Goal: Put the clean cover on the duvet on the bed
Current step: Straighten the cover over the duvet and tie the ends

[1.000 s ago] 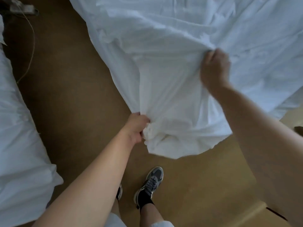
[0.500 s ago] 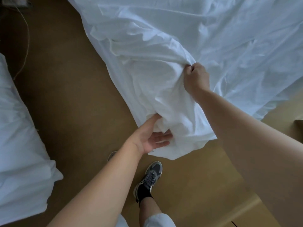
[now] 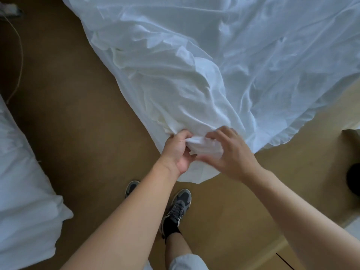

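A white duvet cover (image 3: 224, 61) lies crumpled over the bed, and one corner hangs down toward the floor in front of me. A creamier layer, seemingly the duvet (image 3: 175, 98), shows through the thin fabric near that corner. My left hand (image 3: 178, 151) grips the bunched corner from the left, fingers curled into the cloth. My right hand (image 3: 229, 152) has come down onto the same bunch from the right, thumb under and fingers bent over it. The bed itself is hidden under the cover.
Brown carpet (image 3: 68, 98) runs between this bed and a second white-covered bed (image 3: 21, 188) at the left edge. A cable (image 3: 18, 55) trails on the floor at top left. My shoes (image 3: 178, 205) stand just below the hanging corner. A dark object (image 3: 353, 180) sits at the far right.
My right hand let go of the fabric higher up and dropped to the corner beside my left hand. My left hand closed on the bunched corner again.
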Motion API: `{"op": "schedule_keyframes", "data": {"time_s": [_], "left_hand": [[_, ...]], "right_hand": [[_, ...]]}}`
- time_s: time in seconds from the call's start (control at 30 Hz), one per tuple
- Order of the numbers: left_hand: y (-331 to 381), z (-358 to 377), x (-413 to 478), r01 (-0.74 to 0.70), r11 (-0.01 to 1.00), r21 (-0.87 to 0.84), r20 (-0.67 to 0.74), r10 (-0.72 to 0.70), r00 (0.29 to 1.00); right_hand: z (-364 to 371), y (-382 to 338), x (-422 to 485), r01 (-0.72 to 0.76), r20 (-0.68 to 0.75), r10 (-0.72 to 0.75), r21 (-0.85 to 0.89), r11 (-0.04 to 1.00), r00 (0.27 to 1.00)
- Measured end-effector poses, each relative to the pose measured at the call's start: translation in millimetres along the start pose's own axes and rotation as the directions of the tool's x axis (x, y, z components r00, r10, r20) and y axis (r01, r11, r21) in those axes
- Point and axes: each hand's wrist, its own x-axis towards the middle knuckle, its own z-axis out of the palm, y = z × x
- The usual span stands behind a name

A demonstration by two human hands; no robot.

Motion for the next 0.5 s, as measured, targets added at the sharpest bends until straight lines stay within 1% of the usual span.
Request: {"op": "schedule_keyframes", "data": {"time_s": [0.03, 0.07, 0.1, 0.13, 0.17, 0.2, 0.23, 0.27, 0.3, 0.33, 0.37, 0.4, 0.43, 0.47, 0.5], "left_hand": [[0, -3, -1, -0.006, 1.0, -0.026, 0.005, 0.006, 1.0], [0, -6, -3, -0.014, 0.999, -0.049, 0.011, 0.015, 1.0], [1, -7, -5, -0.024, 0.998, -0.059, 0.016, 0.025, 1.0], [2, -6, -5, -0.032, 0.998, -0.054, 0.016, 0.032, 0.999], [2, -5, -5, -0.038, 0.999, -0.034, 0.0, 0.038, 0.999], [2, -3, -7, -0.047, 0.999, -0.013, -0.024, 0.046, 0.999], [2, -1, -8, -0.063, 0.998, 0.006, -0.042, 0.063, 0.997], [1, 1, -11, -0.09, 0.996, 0.019, -0.046, 0.091, 0.995], [0, 0, -14, -0.13, 0.991, 0.029, -0.03, 0.131, 0.991], [1, -4, -18, -0.176, 0.983, 0.055, 0.003, 0.176, 0.984], [1, -9, -22, -0.235, 0.964, 0.124, 0.044, 0.231, 0.972], [1, -16, -27, -0.315, 0.91, 0.269, 0.077, 0.306, 0.949], [1, -25, -31, -0.399, 0.784, 0.475, 0.085, 0.411, 0.908], [1, -34, -33, -0.452, 0.576, 0.681, 0.091, 0.545, 0.833], [1, -42, -33, -0.461, 0.344, 0.818, 0.133, 0.667, 0.733]], "right_hand": [[8, 3, -19, 0.057, -0.071, -0.066, -0.122, 0.991, 0.995], [18, 4, -38, 0.078, -0.184, -0.118, -0.211, 0.974, 0.976], [28, 4, -57, 0.058, -0.273, -0.126, -0.243, 0.968, 0.954], [39, 3, -72, -0.031, -0.313, -0.042, -0.226, 0.974, 0.949], [49, 0, -83, -0.19, -0.275, 0.144, -0.15, 0.97, 0.951], [57, -3, -87, -0.403, -0.18, 0.391, -0.032, 0.915, 0.903], [64, -5, -88, -0.591, -0.059, 0.597, 0.09, 0.801, 0.8], [69, -7, -83, -0.684, 0.024, 0.697, 0.22, 0.696, 0.717], [75, -10, -72, -0.685, 0.04, 0.717, 0.335, 0.647, 0.696], [80, -13, -60, -0.664, 0.009, 0.724, 0.407, 0.628, 0.69], [84, -16, -46, -0.654, -0.051, 0.744, 0.44, 0.616, 0.666], [87, -18, -34, -0.662, -0.111, 0.774, 0.452, 0.598, 0.624], [88, -19, -23, -0.672, -0.159, 0.797, 0.458, 0.582, 0.582], [89, -19, -16, -0.662, -0.193, 0.792, 0.455, 0.595, 0.579], [88, -20, -12, -0.637, -0.218, 0.755, 0.422, 0.645, 0.619]]}}
